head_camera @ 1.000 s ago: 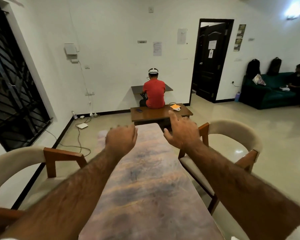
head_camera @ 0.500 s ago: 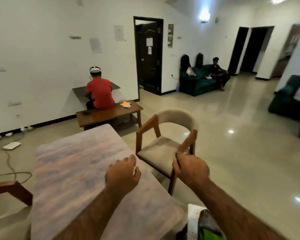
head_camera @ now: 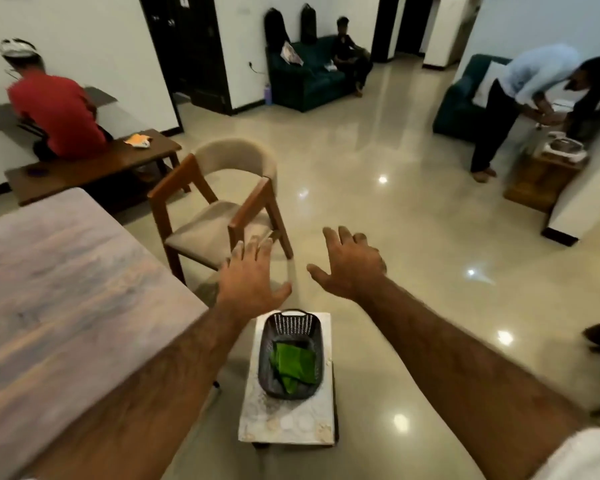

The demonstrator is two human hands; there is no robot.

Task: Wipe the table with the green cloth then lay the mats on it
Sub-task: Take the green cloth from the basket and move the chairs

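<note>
The green cloth (head_camera: pixel 293 363) lies folded in a dark plastic basket (head_camera: pixel 289 322). The basket stands on a small low stand covered with a pale patterned mat (head_camera: pixel 286 422), to the right of the wooden table (head_camera: pixel 59 289). My left hand (head_camera: pixel 252 275) hovers above and beyond the basket with fingers spread, holding nothing. My right hand (head_camera: pixel 350 263) hangs beside it, also spread and empty. Both forearms reach over the stand.
A cushioned wooden chair (head_camera: pixel 222 206) stands at the table's right side. A low bench (head_camera: pixel 90 168) with a seated person in red lies beyond. Green sofas, a bending person and a small wooden stand (head_camera: pixel 541 178) are at the far right across glossy floor.
The view swung right and down from the table to the stand beside it. Both hands left the table's far end and now hover with fingers spread above the basket.
</note>
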